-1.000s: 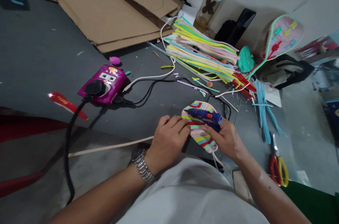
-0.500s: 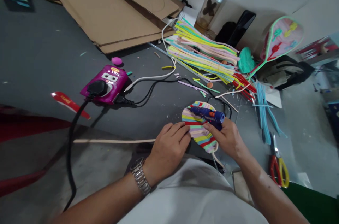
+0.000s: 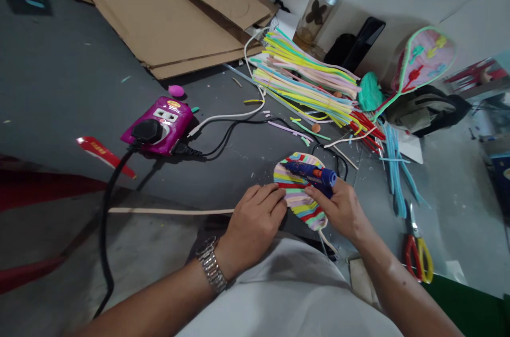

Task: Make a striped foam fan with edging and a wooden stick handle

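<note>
A blue glue gun (image 3: 313, 173) is gripped in my right hand (image 3: 341, 204). Its nozzle points left, over the upper left part of a rounded piece (image 3: 298, 198) made of striped pipe cleaners in many colours. My left hand (image 3: 257, 220) is closed on the left edge of that piece, thumb hidden beneath. From under this hand a long pale pipe cleaner (image 3: 171, 212) runs out to the left, past the table's front edge. A short pale stem (image 3: 327, 241) hangs from the piece's lower right end.
A purple power socket (image 3: 161, 124) with black cords stands at left, beside a red cutter (image 3: 104, 155). Bundles of pipe cleaners (image 3: 306, 82) lie at the back, near a bottle (image 3: 322, 5) and cardboard (image 3: 171, 18). Scissors (image 3: 416, 252) are at right.
Almost nothing differs. The glue gun has shifted very slightly left, and the camera view has moved a little.
</note>
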`<state>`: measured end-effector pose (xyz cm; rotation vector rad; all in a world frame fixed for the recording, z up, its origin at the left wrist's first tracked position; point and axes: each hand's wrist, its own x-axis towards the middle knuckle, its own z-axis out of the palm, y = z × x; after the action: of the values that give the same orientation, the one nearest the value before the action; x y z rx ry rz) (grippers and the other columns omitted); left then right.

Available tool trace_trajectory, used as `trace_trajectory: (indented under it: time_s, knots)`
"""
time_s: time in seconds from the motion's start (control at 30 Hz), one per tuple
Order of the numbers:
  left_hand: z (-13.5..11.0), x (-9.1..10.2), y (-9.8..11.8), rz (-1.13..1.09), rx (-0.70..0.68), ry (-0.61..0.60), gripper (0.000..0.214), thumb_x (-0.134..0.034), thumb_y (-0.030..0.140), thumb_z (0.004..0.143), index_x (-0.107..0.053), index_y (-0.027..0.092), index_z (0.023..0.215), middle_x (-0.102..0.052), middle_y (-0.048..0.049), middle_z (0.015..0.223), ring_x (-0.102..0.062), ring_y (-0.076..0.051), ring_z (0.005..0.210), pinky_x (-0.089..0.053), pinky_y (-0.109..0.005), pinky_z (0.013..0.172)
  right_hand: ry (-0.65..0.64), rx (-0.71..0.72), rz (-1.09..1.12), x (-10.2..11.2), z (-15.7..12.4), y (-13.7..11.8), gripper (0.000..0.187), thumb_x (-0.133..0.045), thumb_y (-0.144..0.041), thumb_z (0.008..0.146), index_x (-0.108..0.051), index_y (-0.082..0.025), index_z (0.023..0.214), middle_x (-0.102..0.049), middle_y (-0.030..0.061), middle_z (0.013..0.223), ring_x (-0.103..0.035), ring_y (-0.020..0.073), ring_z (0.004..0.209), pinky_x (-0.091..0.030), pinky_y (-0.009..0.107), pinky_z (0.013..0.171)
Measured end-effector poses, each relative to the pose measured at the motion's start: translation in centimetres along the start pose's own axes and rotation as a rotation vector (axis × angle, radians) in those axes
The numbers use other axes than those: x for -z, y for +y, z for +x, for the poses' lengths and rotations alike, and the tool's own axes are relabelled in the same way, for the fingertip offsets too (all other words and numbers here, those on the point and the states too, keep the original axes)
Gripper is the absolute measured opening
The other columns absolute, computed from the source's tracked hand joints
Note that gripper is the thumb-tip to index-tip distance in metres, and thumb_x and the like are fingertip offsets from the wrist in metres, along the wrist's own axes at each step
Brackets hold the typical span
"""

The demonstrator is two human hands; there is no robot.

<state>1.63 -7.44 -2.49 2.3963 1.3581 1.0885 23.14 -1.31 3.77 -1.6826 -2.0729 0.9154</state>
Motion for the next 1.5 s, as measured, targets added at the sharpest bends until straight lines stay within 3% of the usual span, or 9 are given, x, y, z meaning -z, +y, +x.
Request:
trace_trajectory:
  time_s: [0.77,1.5]
  knots:
    - [0.15,0.14,0.08,0.013,-0.001,-0.021,0.021,-0.053,0.015,0.104,-0.073,0.012,0.106,-0.078,-0.0131,0.118,-0.069,-0.028,0.116,-0.051,-0.044,0.095,-0.058,0.044,0.001,0.03,-0.31,-0.17,0.038,-0.067,-0.05,0.098,-0.076,-0.019,0.12,-0.082,0.0081,0.107,-0.075,0.0244,0.093,-0.059,0.036,0.088]
    - [0.03,0.35,0.24,0.019,0.008,-0.024,0.021,-0.053,0.014,0.104,-0.073,0.012,0.107,-0.078,-0.0134,0.122,-0.07,-0.027,0.118,-0.049,-0.043,0.096,-0.096,0.068,-0.004,0.32,-0.35,-0.42,0.035,-0.067,-0.048,0.098,-0.078,-0.02,0.116,-0.082,0.008,0.106,-0.075,0.0244,0.092,-0.058,0.035,0.086]
